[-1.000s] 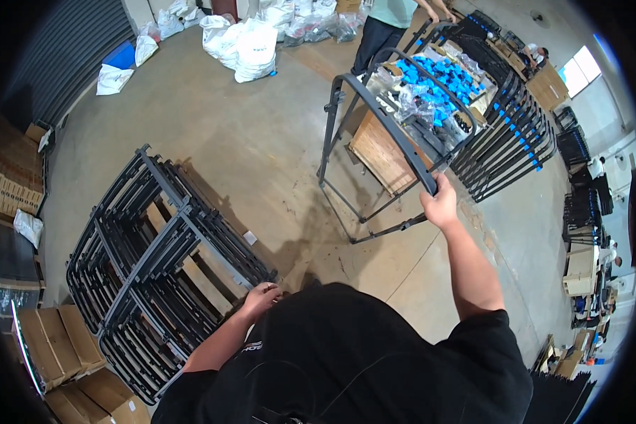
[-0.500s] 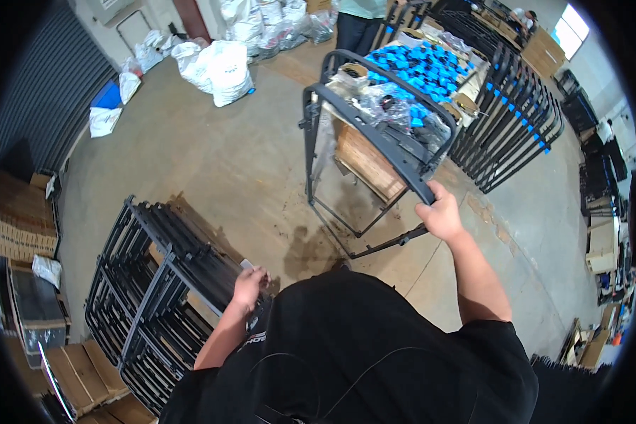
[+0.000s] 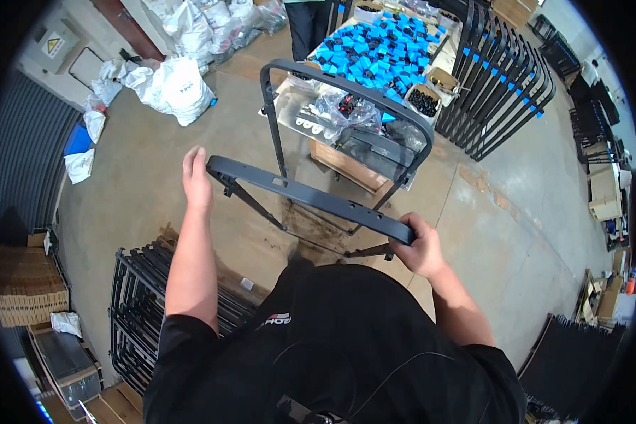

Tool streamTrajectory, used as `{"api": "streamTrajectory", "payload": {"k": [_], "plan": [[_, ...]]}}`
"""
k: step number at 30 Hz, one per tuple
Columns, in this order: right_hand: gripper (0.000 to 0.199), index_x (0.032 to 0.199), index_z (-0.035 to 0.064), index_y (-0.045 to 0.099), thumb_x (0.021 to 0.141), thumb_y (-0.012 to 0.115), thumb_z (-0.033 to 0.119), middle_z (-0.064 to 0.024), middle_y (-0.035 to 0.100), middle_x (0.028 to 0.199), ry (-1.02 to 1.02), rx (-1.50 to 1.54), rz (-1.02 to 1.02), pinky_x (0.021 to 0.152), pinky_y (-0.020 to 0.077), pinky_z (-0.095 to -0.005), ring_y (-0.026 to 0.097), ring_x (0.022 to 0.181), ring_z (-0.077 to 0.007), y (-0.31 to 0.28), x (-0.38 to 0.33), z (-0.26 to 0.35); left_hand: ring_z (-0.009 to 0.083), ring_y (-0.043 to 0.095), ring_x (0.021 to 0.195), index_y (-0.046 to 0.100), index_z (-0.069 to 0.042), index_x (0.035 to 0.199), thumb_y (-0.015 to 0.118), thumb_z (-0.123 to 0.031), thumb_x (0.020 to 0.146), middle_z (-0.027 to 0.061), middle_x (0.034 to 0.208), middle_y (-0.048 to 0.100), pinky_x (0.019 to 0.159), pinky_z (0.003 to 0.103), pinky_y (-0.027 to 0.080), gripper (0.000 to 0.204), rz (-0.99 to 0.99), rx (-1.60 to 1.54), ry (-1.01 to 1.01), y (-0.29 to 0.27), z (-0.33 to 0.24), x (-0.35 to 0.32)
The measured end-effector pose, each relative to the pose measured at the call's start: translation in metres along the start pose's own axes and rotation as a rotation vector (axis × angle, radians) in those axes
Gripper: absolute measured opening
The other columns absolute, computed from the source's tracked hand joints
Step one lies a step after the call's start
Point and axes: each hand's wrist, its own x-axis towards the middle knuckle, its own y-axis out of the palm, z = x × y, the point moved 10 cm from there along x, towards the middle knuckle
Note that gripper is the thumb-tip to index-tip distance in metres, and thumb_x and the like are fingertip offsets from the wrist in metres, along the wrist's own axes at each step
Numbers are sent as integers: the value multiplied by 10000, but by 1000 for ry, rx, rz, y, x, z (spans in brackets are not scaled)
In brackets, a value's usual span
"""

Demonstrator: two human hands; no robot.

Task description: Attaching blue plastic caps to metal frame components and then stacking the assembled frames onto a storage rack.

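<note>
Ten o'clock: one grey wall cabinet [image 3: 66,44], yellow warning triangle [image 3: 52,46]. Between ten and eleven: white sacks [image 3: 179,92]; dark red door [image 3: 134,30]. Past nine: grey ribbed shutter [image 3: 32,152]. Eight: white bag [image 3: 66,323].

At the upper left of the frame, a yellow triangular warning sign [image 3: 53,46] with a dark symbol stands on a pale grey wall box [image 3: 71,44]. Below the frame's centre, white lettering [image 3: 277,320] beside a small red patch runs across the chest of a black shirt [image 3: 360,346]. Also at the upper left, a white sack [image 3: 180,99] bears small dark print, too blurred to make out.
</note>
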Motion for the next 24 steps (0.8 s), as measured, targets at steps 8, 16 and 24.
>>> {"api": "streamTrajectory", "payload": {"k": [8,16,24], "plan": [[230,765,47,503,740,700,-67,-8,556,700,258,120,-348,593,497,-290,579,685,-79,-4,19,-25,127,508,769,611,-30,836,571,-321,996,26,793,566,744,284,400,335,449,-89,-131,70,28,47],[169,771,36,558,732,712,-21,-6,547,684,263,-135,-387,603,456,-273,520,665,-87,-16,66,-8,69,401,683,531,-87,693,598,-258,991,-44,706,465,624,260,313,349,469,-193,-118,113,6,105],[143,790,27,599,749,733,51,-47,577,676,360,-132,-412,609,477,-303,547,647,-120,-21,103,-22,71,445,687,625,-70,790,629,-279,973,-35,728,521,637,249,340,278,609,-190,-160,173,35,148]]}}
